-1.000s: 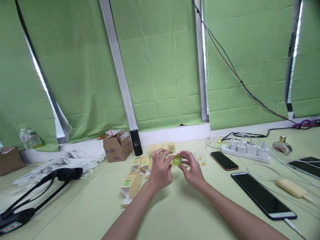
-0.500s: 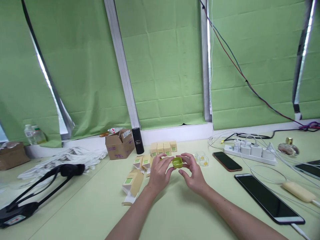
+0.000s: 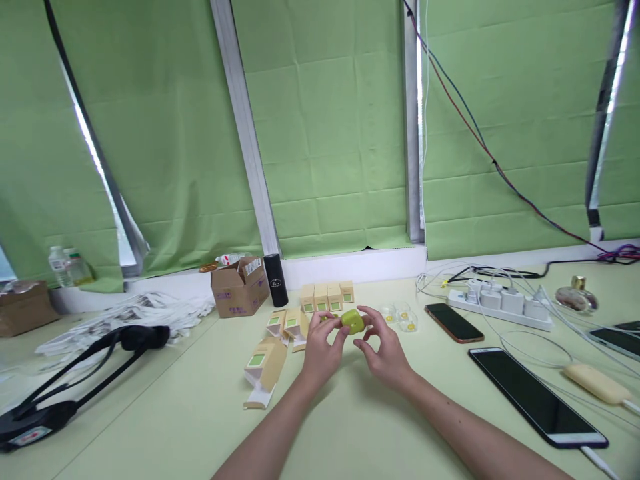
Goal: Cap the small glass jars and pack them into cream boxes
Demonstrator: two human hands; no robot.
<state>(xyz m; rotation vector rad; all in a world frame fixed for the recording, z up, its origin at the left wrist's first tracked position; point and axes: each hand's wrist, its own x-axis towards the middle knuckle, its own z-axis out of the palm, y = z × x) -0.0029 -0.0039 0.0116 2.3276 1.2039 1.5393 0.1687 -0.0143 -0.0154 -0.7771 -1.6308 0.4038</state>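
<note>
A small glossy green case (image 3: 353,321), squarish with rounded corners, is held up above the table between my hands, its smooth closed face toward me. My left hand (image 3: 323,343) pinches it from the left, thumb in front. On its right edge rest the bent fingertips of my right hand (image 3: 384,347), whose thumb is just below the case. A bit of similar green shows by my left fingers; I cannot make out what it is. Close behind my right hand are clear round-celled packs (image 3: 406,317) with yellow centres.
Small tan boxes (image 3: 320,297) with green windows stand in a row behind. More lie left, one with its flap open (image 3: 265,370). Phones (image 3: 537,397), a power strip (image 3: 500,307) and cables are at right. A carton (image 3: 240,290), black cylinder (image 3: 276,280) and black headset (image 3: 100,373) are at left.
The green case has turned over: its hollow side faced me before, and now its smooth rounded face does. My right thumb has come slightly away from it.
</note>
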